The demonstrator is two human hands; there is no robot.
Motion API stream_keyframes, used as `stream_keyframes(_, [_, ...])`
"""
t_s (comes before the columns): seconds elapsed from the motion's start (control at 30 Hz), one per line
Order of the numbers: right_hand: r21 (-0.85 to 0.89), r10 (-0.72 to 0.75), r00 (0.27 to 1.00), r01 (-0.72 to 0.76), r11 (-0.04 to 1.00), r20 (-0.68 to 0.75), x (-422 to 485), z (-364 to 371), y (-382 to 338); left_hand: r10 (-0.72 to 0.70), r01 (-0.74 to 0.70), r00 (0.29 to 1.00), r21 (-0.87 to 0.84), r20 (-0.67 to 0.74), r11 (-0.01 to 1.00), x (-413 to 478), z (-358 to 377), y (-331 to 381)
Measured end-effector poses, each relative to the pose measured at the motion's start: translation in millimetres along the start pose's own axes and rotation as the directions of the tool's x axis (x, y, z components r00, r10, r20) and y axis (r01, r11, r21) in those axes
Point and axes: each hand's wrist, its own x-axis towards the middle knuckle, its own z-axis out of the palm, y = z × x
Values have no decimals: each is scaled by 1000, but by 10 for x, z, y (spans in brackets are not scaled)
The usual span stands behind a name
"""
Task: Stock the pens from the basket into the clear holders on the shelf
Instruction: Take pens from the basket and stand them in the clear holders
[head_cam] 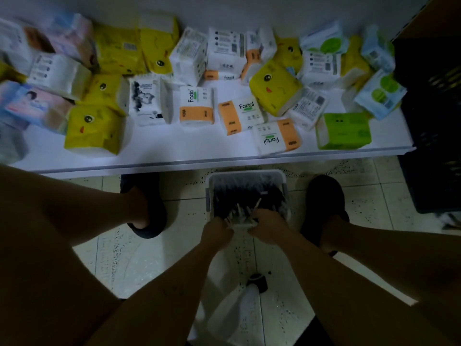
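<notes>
- I am reaching my left hand [216, 234] and right hand [267, 231] into the near end of the white basket [210, 196] on the floor at 6 o'clock, both grasping a bundle of pens [240, 216].
- At 12 o'clock, tissue packs [197, 106] reading "Facial" are lying on the white shelf [174, 148].
- Yellow packs [93, 129] are sitting at 10 o'clock.
</notes>
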Motion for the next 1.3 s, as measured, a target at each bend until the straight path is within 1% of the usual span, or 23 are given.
stream_keyframes(0.13, [38, -15, 1000, 14, 999, 10, 104, 192, -94, -99, 83, 992, -196, -74, 977, 29, -83, -35])
stream_keyframes(0.33, [95, -58, 998, 56, 994, 21, 199, 471, -187, -150, 126, 987, -330, -48, 936, -37, -250, -38])
stream_keyframes(0.4, [63, -88, 995, 85, 994, 46, 201, 508, -180, -169, 150, 985, -335, -25, 930, -73, -302, -43])
stream_keyframes(0.47, [30, -108, 991, 106, 994, 75, 194, 524, -185, -221, 203, 975, -346, -13, 916, -88, -356, -47])
stream_keyframes(0.53, [-57, -98, 990, 104, 993, 97, 191, 528, -207, -288, 274, 957, -346, 10, 897, -81, -405, -59])
stream_keyframes(0.6, [-152, -94, 989, 110, 982, 113, 203, 553, -228, -322, 315, 946, -335, 37, 888, -94, -452, -63])
stream_keyframes(0.67, [-202, -77, 990, 99, 974, 117, 194, 567, -264, -326, 320, 945, -337, 40, 886, -122, -505, -64])
stream_keyframes(0.8, [-261, -54, 998, 64, 963, 44, 144, 503, -338, -316, 303, 949, -344, 18, 889, -179, -573, -79])
stream_keyframes(0.9, [-155, -60, 996, 48, 987, -71, 122, 434, -372, -303, 289, 953, -334, 8, 897, -206, -573, -90])
stream_keyframes(0.97, [-34, -51, 979, 45, 998, -197, 88, 367, -404, -291, 271, 957, -333, -10, 903, -236, -556, -79])
stream_keyframes(1.03, [155, 5, 950, 46, 987, -312, 14, 257, -448, -247, 209, 967, -348, -68, 914, -277, -543, -49])
stream_keyframes(1.1, [363, 79, 908, 84, 928, -411, -61, 124, -449, -181, 117, 973, -369, -143, 922, -326, -526, -26])
stream_keyframes(1.17, [464, 119, 873, 131, 876, -472, -132, 17, -420, -101, 23, 980, -408, -171, 913, -366, -521, -8])
stream_keyframes(1.3, [718, 268, 850, 171, 675, -454, -326, -117, -398, 3, -84, 988, -522, -154, 849, -514, -561, 83])
